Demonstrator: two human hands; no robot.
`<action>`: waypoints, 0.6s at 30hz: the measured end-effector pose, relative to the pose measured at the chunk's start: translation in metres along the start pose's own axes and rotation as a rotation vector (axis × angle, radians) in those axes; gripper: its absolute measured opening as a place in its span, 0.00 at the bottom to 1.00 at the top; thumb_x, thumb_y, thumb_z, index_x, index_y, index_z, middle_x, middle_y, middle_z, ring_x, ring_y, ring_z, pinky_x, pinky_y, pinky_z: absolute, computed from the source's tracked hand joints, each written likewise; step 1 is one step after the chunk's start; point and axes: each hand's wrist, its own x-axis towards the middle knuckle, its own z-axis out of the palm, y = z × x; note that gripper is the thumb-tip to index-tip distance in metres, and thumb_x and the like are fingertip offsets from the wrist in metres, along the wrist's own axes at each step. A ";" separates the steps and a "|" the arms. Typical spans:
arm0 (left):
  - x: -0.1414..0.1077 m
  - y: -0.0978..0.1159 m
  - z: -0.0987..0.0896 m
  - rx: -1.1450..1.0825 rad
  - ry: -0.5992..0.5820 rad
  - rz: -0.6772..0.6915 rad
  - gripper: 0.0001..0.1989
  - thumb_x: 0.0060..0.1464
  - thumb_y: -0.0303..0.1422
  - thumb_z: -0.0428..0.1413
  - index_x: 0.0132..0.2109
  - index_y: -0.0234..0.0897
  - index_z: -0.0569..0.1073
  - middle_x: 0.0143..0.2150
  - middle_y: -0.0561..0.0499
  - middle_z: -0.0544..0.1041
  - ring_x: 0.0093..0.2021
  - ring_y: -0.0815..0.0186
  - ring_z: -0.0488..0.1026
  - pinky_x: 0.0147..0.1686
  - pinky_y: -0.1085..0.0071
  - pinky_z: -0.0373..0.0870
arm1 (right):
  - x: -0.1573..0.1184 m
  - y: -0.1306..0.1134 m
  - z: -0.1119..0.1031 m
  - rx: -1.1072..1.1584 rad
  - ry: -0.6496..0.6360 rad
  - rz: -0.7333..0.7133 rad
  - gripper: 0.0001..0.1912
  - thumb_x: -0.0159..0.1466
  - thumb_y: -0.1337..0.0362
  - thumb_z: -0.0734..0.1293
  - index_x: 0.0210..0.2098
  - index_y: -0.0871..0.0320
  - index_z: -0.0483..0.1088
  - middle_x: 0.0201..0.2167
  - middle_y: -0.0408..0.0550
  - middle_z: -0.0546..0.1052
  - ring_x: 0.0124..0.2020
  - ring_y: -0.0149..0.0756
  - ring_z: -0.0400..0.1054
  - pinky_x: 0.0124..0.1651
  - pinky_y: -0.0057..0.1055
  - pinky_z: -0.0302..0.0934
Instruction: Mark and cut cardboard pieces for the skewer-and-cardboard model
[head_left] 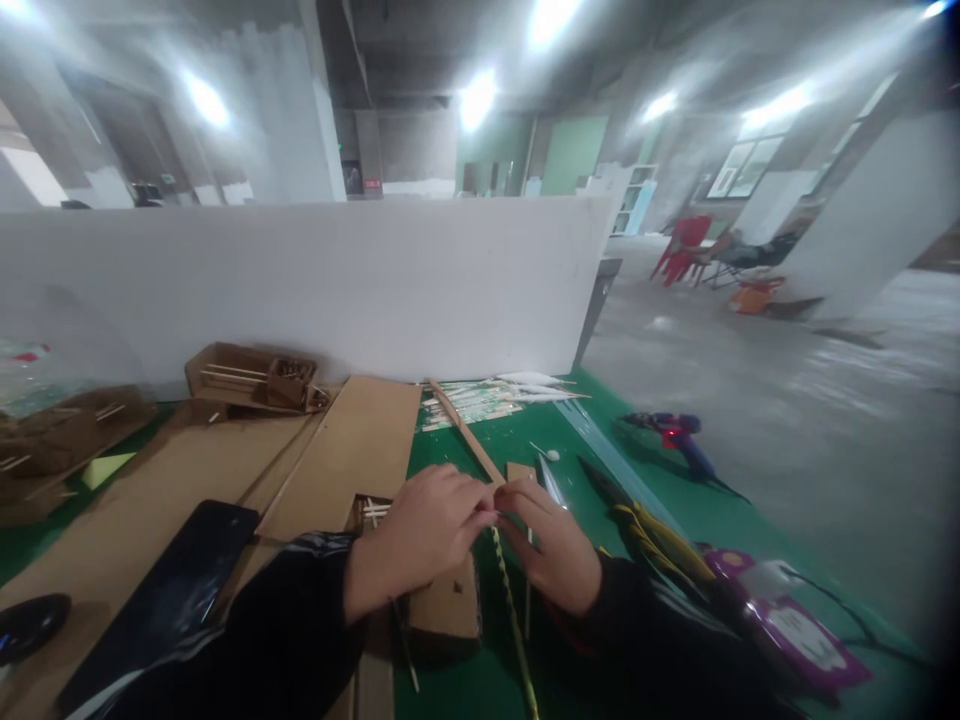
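My left hand and my right hand meet over the green table, fingertips pinched together. Whatever lies between them is too small to make out. From just below the fingertips, a thin yellow-and-black patterned cord runs down to the bottom edge; whether my fingers hold it I cannot tell. A small cardboard box sits under my left wrist. Beyond my hands, a long flat wooden strip leads toward thin white sticks by the white panel. A white-tipped stick lies ahead of my right hand.
Cardboard sheets and a dark phone-like slab cover the left. Cardboard trays stand behind. At right are yellow-handled pliers, a purple-and-white device and a cordless drill. A white panel borders the table.
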 end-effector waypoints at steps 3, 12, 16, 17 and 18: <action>0.000 -0.001 -0.001 0.059 -0.039 0.028 0.06 0.64 0.35 0.54 0.42 0.37 0.72 0.39 0.50 0.78 0.40 0.60 0.71 0.39 0.64 0.65 | 0.000 0.002 0.000 0.011 -0.019 -0.032 0.07 0.68 0.72 0.61 0.39 0.55 0.69 0.36 0.50 0.74 0.38 0.38 0.69 0.41 0.34 0.66; -0.002 -0.002 -0.001 0.188 -0.174 0.161 0.03 0.64 0.28 0.52 0.40 0.38 0.69 0.38 0.50 0.75 0.40 0.60 0.69 0.35 0.64 0.60 | 0.000 0.005 0.003 0.003 -0.090 -0.061 0.10 0.68 0.72 0.61 0.31 0.57 0.68 0.29 0.48 0.71 0.32 0.37 0.63 0.35 0.34 0.58; 0.000 -0.007 -0.003 0.168 -0.218 0.221 0.03 0.62 0.26 0.54 0.39 0.39 0.68 0.39 0.51 0.74 0.40 0.61 0.69 0.34 0.64 0.59 | 0.002 0.002 0.000 0.047 -0.121 -0.075 0.11 0.69 0.71 0.61 0.31 0.57 0.69 0.28 0.46 0.70 0.31 0.36 0.63 0.34 0.32 0.57; 0.000 -0.008 -0.003 0.160 -0.224 0.230 0.03 0.62 0.27 0.54 0.39 0.39 0.68 0.39 0.51 0.74 0.40 0.61 0.69 0.34 0.64 0.58 | 0.002 0.002 -0.002 0.063 -0.130 -0.073 0.11 0.69 0.70 0.61 0.31 0.57 0.69 0.28 0.46 0.70 0.31 0.35 0.63 0.34 0.32 0.58; 0.001 -0.009 -0.003 0.152 -0.229 0.235 0.03 0.62 0.27 0.54 0.38 0.40 0.68 0.39 0.52 0.74 0.40 0.62 0.69 0.35 0.63 0.59 | 0.003 0.001 -0.003 0.079 -0.136 -0.069 0.11 0.70 0.69 0.61 0.31 0.57 0.69 0.27 0.45 0.70 0.31 0.35 0.64 0.34 0.31 0.58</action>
